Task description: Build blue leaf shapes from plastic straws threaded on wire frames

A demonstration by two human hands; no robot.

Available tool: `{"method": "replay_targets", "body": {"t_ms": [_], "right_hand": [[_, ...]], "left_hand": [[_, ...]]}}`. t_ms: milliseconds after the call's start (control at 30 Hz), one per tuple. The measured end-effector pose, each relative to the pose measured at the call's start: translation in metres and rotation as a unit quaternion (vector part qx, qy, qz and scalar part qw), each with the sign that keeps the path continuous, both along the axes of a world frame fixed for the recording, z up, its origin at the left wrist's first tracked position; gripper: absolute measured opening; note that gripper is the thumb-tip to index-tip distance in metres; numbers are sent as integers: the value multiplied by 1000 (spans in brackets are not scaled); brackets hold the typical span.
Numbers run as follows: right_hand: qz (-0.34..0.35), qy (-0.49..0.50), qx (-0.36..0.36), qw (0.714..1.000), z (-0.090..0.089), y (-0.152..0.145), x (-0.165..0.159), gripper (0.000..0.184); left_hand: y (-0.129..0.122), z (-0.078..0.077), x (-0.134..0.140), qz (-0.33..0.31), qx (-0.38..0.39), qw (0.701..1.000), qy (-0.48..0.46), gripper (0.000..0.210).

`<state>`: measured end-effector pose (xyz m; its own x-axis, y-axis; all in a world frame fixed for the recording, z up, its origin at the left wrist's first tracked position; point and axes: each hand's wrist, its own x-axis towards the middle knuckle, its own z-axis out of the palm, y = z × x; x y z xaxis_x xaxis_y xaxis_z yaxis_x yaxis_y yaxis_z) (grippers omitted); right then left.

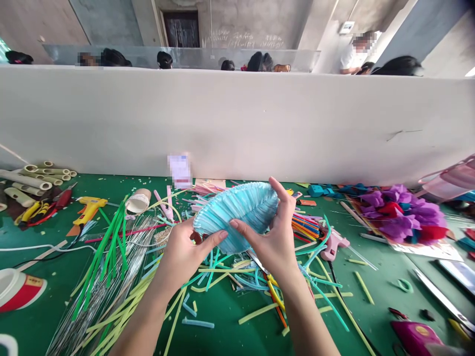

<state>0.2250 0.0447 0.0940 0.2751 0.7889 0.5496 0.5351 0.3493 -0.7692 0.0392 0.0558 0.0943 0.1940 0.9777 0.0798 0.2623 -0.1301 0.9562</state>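
Left grip (187, 247), right grip (277, 240), both clamped on blue ribbed piece (235, 207), far side hidden

A yellow glue gun (89, 210), bamboo tubes (31, 180) and loose wires (128, 269) mark this as a craft workshop

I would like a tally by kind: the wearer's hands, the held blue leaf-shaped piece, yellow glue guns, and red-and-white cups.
Hands, left hand and right hand: 2
Blue leaf-shaped piece: 1
Yellow glue gun: 1
Red-and-white cup: 1
Total: 5
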Motion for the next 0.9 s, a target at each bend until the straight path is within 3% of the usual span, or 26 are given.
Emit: {"method": "replay_targets", "body": {"t_ms": [167,300,500,733,900], "right_hand": [[-40,-60,27,997,5,-3,-8,94],[-67,-51,30,996,6,-4,-11,92],[-30,-30,-3,999,3,-3,-13,90],[-61,-48,21,997,6,-6,-19,89],[-47,-28,-7,998,6,-5,-17,90]], "left_hand": [[-1,1,-1,-2,19,1000,16,27],[-1,6,1,4,44,999,19,22],[-3,8,2,36,17,996,-79,24],[-7,6,5,64,80,994,-25,21],[-6,9,5,36,29,996,-80,23]]}}
